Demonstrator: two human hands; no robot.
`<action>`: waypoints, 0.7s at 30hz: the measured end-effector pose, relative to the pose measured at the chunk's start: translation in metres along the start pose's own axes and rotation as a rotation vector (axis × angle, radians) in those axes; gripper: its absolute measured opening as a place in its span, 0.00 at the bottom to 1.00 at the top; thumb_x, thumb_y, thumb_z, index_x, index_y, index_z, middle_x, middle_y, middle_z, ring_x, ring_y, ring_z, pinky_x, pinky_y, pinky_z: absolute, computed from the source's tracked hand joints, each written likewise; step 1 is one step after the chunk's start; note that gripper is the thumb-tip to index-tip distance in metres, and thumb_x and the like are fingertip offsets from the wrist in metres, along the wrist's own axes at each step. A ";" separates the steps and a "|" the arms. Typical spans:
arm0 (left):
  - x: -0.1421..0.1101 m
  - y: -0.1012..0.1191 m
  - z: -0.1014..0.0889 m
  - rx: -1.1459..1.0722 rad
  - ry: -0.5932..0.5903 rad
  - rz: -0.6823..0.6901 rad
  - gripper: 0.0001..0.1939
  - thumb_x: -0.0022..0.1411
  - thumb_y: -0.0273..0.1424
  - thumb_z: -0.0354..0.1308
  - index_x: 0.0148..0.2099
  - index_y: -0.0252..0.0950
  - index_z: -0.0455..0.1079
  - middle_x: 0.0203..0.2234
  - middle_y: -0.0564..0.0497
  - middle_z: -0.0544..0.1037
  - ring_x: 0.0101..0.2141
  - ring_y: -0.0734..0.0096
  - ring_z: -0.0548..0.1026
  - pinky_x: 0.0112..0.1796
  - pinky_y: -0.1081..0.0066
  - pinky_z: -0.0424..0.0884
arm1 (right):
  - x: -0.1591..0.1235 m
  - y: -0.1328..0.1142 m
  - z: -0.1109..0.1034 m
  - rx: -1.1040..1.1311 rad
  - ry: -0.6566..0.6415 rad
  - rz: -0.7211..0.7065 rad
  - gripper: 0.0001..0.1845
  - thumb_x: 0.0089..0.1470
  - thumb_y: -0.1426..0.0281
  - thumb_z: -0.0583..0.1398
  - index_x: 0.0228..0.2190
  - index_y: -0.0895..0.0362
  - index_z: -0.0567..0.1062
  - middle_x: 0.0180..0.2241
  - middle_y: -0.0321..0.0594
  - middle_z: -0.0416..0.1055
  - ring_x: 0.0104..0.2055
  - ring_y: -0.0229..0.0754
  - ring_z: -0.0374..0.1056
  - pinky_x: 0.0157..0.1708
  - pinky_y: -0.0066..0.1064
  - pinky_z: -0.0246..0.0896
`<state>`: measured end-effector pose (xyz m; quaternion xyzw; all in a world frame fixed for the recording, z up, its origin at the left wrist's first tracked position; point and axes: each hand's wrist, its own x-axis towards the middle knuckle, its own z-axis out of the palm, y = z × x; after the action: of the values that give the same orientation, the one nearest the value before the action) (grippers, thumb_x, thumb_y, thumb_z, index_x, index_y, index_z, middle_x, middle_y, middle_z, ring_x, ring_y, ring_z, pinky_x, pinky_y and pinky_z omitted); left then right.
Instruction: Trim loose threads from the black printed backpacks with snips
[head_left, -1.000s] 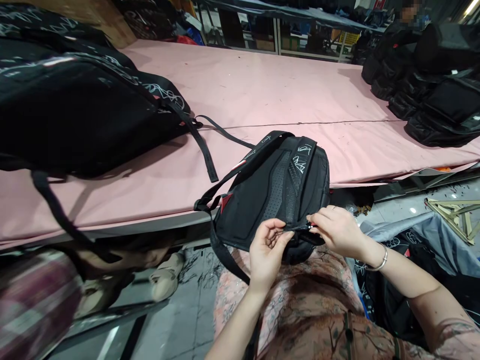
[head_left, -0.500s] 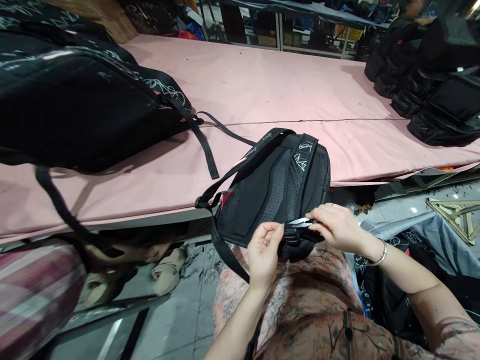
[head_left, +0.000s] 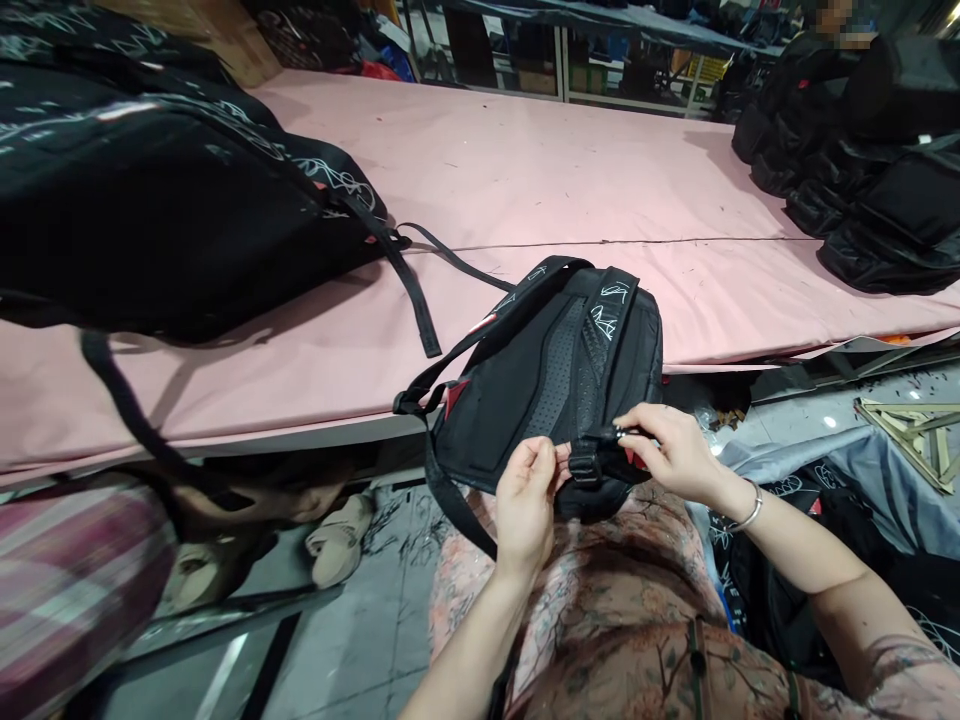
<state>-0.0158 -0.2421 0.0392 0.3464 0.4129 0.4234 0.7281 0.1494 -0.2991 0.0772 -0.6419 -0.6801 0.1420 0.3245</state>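
Observation:
A black backpack (head_left: pixel 555 370) with white line print and red accents leans back-side up on the edge of the pink table (head_left: pixel 525 180) and on my lap. My left hand (head_left: pixel 525 500) is closed in a pinch on the backpack's strap, just left of a black plastic buckle (head_left: pixel 583 465) at its lower end. My right hand (head_left: pixel 675 455), a bangle on the wrist, is closed around small metal thread snips (head_left: pixel 619 434). Only their tip shows, touching the strap just right of the buckle.
A large black backpack (head_left: pixel 150 200) lies on the table's left, its straps trailing toward mine. More black bags (head_left: pixel 862 180) are stacked at the far right, with a person behind them. Plaid fabric (head_left: pixel 67 590) and a beige shoe (head_left: pixel 337 540) show below the table.
The snips' open blades, which showed above the buckle half a second ago, are now mostly hidden in my right hand. My left hand has moved slightly closer to the buckle.

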 end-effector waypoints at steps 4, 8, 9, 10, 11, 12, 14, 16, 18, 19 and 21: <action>-0.004 -0.003 0.003 -0.067 -0.027 0.019 0.17 0.51 0.45 0.59 0.30 0.35 0.62 0.27 0.53 0.70 0.30 0.78 0.69 0.29 0.79 0.65 | 0.007 0.011 0.018 0.521 0.104 0.266 0.14 0.54 0.60 0.54 0.37 0.57 0.66 0.32 0.36 0.67 0.32 0.35 0.63 0.31 0.27 0.59; -0.010 -0.013 0.013 0.073 -0.111 0.074 0.21 0.48 0.38 0.62 0.43 0.38 0.60 0.35 0.52 0.70 0.31 0.77 0.71 0.33 0.77 0.68 | 0.027 0.009 0.035 0.756 0.025 0.390 0.16 0.46 0.57 0.60 0.28 0.57 0.64 0.22 0.30 0.61 0.22 0.32 0.58 0.22 0.24 0.57; -0.011 -0.016 0.016 0.130 -0.129 0.083 0.28 0.45 0.35 0.64 0.47 0.39 0.58 0.38 0.51 0.69 0.31 0.77 0.72 0.33 0.75 0.69 | 0.033 0.007 0.038 0.752 0.060 0.395 0.15 0.45 0.59 0.60 0.28 0.57 0.64 0.22 0.30 0.60 0.22 0.32 0.58 0.22 0.24 0.57; -0.010 -0.018 0.017 0.186 -0.129 0.102 0.33 0.43 0.33 0.65 0.51 0.41 0.54 0.41 0.50 0.68 0.32 0.76 0.73 0.34 0.74 0.69 | 0.038 0.005 0.039 0.722 0.114 0.387 0.13 0.45 0.62 0.60 0.28 0.57 0.64 0.22 0.30 0.61 0.23 0.32 0.58 0.23 0.24 0.58; -0.009 -0.021 0.018 0.242 -0.107 0.137 0.37 0.43 0.32 0.66 0.53 0.42 0.52 0.43 0.49 0.67 0.32 0.76 0.73 0.33 0.74 0.70 | 0.042 0.003 0.040 0.667 0.174 0.374 0.11 0.45 0.64 0.60 0.28 0.57 0.64 0.24 0.31 0.62 0.25 0.32 0.60 0.25 0.24 0.59; -0.007 -0.023 0.018 0.296 -0.070 0.183 0.38 0.43 0.31 0.66 0.54 0.42 0.51 0.43 0.48 0.66 0.31 0.76 0.73 0.33 0.74 0.70 | 0.046 0.002 0.041 0.592 0.222 0.365 0.09 0.45 0.66 0.59 0.28 0.56 0.64 0.25 0.31 0.63 0.26 0.33 0.60 0.26 0.24 0.60; -0.003 -0.026 0.015 0.396 0.006 0.271 0.31 0.46 0.32 0.64 0.52 0.39 0.56 0.42 0.48 0.66 0.31 0.77 0.72 0.32 0.75 0.70 | 0.050 0.001 0.041 0.434 0.270 0.365 0.06 0.45 0.69 0.57 0.25 0.56 0.63 0.23 0.31 0.62 0.25 0.33 0.60 0.25 0.24 0.59; 0.001 -0.028 0.010 0.480 0.045 0.334 0.23 0.49 0.33 0.62 0.48 0.37 0.61 0.40 0.47 0.68 0.33 0.75 0.72 0.35 0.73 0.70 | 0.052 0.001 0.040 0.349 0.257 0.362 0.06 0.46 0.69 0.56 0.24 0.55 0.61 0.22 0.30 0.61 0.24 0.33 0.60 0.25 0.24 0.57; 0.003 -0.030 0.005 0.499 0.037 0.346 0.18 0.51 0.33 0.60 0.45 0.36 0.65 0.39 0.47 0.71 0.37 0.72 0.72 0.40 0.71 0.69 | 0.051 0.003 0.037 0.355 0.199 0.329 0.06 0.47 0.68 0.56 0.25 0.56 0.62 0.23 0.30 0.61 0.25 0.33 0.60 0.25 0.24 0.57; 0.004 -0.030 0.003 0.472 0.030 0.326 0.17 0.52 0.34 0.59 0.45 0.36 0.66 0.39 0.47 0.72 0.38 0.71 0.72 0.42 0.70 0.68 | 0.050 0.004 0.035 0.368 0.159 0.306 0.07 0.48 0.67 0.56 0.27 0.56 0.63 0.24 0.30 0.62 0.25 0.33 0.60 0.26 0.24 0.56; 0.005 -0.030 0.000 0.364 0.018 0.237 0.18 0.51 0.35 0.60 0.45 0.35 0.68 0.39 0.47 0.74 0.40 0.69 0.73 0.43 0.69 0.68 | 0.047 0.008 0.030 0.372 0.101 0.267 0.10 0.50 0.64 0.56 0.34 0.56 0.65 0.26 0.31 0.63 0.26 0.33 0.60 0.27 0.25 0.56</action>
<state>-0.0049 -0.2496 0.0122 0.5145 0.4453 0.4277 0.5951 0.1380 -0.2463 0.0619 -0.6616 -0.5341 0.2743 0.4491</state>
